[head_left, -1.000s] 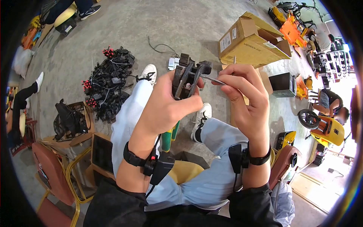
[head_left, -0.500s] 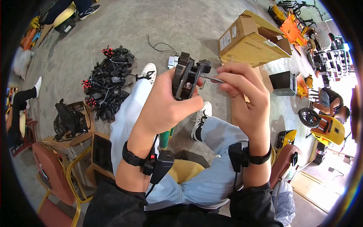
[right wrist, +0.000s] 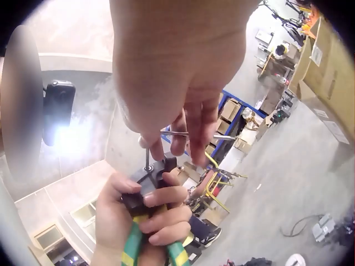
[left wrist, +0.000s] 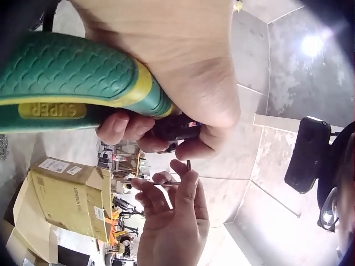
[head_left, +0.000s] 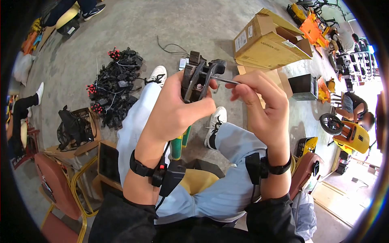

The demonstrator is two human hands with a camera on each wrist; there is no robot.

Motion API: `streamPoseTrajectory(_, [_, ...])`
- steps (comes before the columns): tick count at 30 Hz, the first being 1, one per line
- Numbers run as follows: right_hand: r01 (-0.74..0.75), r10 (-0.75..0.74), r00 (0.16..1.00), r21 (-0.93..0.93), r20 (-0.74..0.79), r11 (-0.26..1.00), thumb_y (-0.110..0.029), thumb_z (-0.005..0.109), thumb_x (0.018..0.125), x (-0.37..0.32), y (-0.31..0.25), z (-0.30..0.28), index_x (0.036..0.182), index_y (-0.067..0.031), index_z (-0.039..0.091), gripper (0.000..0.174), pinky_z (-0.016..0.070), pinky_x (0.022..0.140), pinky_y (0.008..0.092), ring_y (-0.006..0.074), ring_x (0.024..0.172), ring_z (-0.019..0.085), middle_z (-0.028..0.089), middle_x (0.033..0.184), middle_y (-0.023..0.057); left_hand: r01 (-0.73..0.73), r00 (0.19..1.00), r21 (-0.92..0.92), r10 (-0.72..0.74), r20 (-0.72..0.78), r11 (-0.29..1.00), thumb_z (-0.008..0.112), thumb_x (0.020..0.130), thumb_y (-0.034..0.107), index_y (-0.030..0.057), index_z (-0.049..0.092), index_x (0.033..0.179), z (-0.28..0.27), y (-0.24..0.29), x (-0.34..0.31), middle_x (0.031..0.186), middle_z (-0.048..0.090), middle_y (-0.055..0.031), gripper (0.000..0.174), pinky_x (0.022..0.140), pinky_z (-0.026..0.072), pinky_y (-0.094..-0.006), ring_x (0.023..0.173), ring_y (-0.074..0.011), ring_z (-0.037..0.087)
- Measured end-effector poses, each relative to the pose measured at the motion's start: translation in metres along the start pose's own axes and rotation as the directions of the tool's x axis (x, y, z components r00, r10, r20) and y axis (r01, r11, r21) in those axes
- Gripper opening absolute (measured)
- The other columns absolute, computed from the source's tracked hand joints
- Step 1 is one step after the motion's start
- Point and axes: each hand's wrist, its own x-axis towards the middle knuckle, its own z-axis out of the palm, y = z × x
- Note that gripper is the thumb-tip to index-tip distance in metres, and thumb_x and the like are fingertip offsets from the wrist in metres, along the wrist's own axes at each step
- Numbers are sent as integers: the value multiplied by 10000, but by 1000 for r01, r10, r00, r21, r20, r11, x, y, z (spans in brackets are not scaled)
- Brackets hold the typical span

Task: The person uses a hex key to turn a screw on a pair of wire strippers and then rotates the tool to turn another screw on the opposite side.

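Note:
My left hand [head_left: 174,109] grips a pair of pliers with a thick black head [head_left: 198,81] and green-and-yellow handles [left wrist: 72,75]. The head points up and away from me, the handles hang below the palm. A thin L-shaped metal hex key [head_left: 225,80] is pinched between the thumb and fingers of my right hand [head_left: 265,103]. Its one arm meets a screw in the side of the pliers' head, as the right wrist view shows. The other arm runs crosswise past the fingers in both wrist views. Part of the pliers' head is hidden behind the left fingers.
A large open cardboard box [head_left: 267,46] stands on the floor ahead to the right. A heap of black cables [head_left: 117,87] with red tips lies to the left. Brown chairs [head_left: 56,184] flank me. A person [head_left: 356,107] sits by a yellow vehicle at the far right.
My right fingers have shifted round the hex key; its crosswise arm, earlier sticking up above them in the head view, no longer shows there. The left hand and pliers have moved slightly up and left.

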Motion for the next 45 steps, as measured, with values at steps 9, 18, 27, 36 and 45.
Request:
streamPoseTrajectory(9, [201, -208, 978, -171, -26, 965, 38, 628, 726, 2, -2, 1, 860, -15, 622, 144, 468, 633, 272, 196, 739, 581, 541, 909, 92, 31, 999, -15, -31, -32, 999, 623, 656, 84, 2, 562, 854, -1, 0, -2, 721, 539, -5, 223, 630, 401, -224, 675, -75, 496])
streamPoseTrajectory(18, [312, -332, 942, -468, 42, 827, 107, 609, 641, 3, -2, -1, 853, -32, 663, 259, 469, 696, 254, 179, 884, 573, 578, 958, 102, 61, 998, 1, -61, 5, 998, 625, 656, 88, 7, 558, 847, -4, -1, -1, 718, 544, 2, 218, 621, 394, -219, 671, -69, 492])
streamPoseTrajectory(27, [-511, 507, 857, 264, 88, 818, -45, 556, 835, -3, -25, 0, 837, 18, 614, 86, 437, 555, 242, 126, 595, 567, 562, 606, 55, 39, 999, 63, -38, -7, 997, 622, 649, 79, 12, 555, 836, 0, 2, -1, 700, 534, 5, 209, 605, 389, -220, 656, -65, 483])
streamPoseTrajectory(36, [147, -152, 988, -154, -23, 977, -19, 605, 783, 1, -4, 1, 855, -10, 622, 75, 429, 572, 251, 169, 694, 559, 556, 758, 75, 20, 1000, -10, -20, -6, 1000, 614, 653, 82, 11, 559, 833, -1, 1, -2, 711, 536, 3, 201, 619, 391, -222, 671, -75, 488])
streamPoseTrajectory(45, [107, -111, 994, -138, -20, 985, -54, 582, 822, 0, -7, -1, 873, -3, 624, 84, 442, 560, 235, 144, 647, 569, 562, 693, 52, 32, 999, 53, -31, -18, 998, 631, 655, 66, 11, 554, 840, 0, 3, -2, 693, 531, 15, 208, 587, 383, -209, 646, -55, 477])
